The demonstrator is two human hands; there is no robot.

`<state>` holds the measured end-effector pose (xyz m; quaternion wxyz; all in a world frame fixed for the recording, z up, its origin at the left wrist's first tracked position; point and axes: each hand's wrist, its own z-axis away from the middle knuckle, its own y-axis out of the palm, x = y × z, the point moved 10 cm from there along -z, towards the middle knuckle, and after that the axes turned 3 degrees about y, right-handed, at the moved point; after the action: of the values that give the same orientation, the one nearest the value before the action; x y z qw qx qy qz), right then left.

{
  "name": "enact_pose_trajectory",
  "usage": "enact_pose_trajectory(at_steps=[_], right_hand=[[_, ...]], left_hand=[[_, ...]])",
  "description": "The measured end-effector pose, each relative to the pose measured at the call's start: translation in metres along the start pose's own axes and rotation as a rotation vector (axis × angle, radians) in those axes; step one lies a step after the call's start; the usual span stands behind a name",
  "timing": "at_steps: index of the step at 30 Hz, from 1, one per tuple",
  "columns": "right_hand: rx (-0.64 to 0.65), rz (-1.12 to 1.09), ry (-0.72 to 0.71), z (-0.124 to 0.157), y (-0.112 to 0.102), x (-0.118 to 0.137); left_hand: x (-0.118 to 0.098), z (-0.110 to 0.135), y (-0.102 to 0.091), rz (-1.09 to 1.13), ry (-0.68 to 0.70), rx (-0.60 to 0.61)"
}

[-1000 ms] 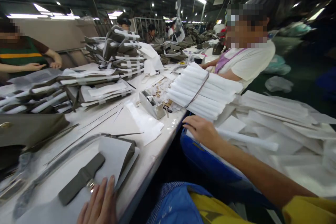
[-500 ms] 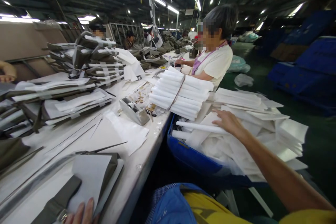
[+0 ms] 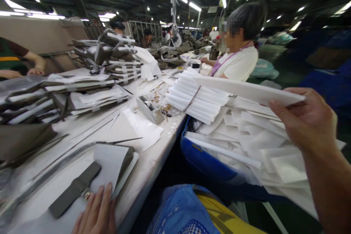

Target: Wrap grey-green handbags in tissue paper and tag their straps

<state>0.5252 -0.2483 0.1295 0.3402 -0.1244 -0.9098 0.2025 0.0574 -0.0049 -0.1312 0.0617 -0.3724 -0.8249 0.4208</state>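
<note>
Between the thumb and fingers of my right hand [image 3: 309,117] is one end of a long flat white strip [image 3: 246,89], which looks like folded foam or paper. It is raised above a blue bin [image 3: 211,162] heaped with white sheets [image 3: 252,135]. My left hand [image 3: 95,210] lies with its fingers stretched out on a grey-brown bag [image 3: 124,166] at the table's near edge. White paper covers part of that bag, and a dark strap [image 3: 75,190] with a metal buckle [image 3: 86,193] crosses it beside my fingertips.
A tied bundle of white rolls [image 3: 197,97] rests at the bin's far corner. On the white table [image 3: 145,159] are a tape dispenser [image 3: 150,109], scraps and stacked bags [image 3: 90,91]. A co-worker [image 3: 238,58] stands beyond the bin; another person's arm [image 3: 35,62] is at far left.
My right hand has picked up a white strip from the bin and lifted it. My left hand stays on the bag. The view has turned slightly left.
</note>
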Motion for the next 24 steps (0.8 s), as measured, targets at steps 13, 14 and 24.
enact_pose_trajectory(at_steps=[13,14,24], right_hand=[[1.277,-0.907,-0.889,0.229,0.295,0.233],[1.342,-0.854,-0.994,0.244,0.306,0.238],[1.454,-0.459,-1.369,0.279,0.312,0.269]], left_hand=[[-0.013,0.001,-0.007,-0.393,-0.058,0.106],[-0.012,0.001,-0.006,-0.389,-0.078,0.123],[-0.012,-0.005,-0.006,-0.268,-0.129,0.144]])
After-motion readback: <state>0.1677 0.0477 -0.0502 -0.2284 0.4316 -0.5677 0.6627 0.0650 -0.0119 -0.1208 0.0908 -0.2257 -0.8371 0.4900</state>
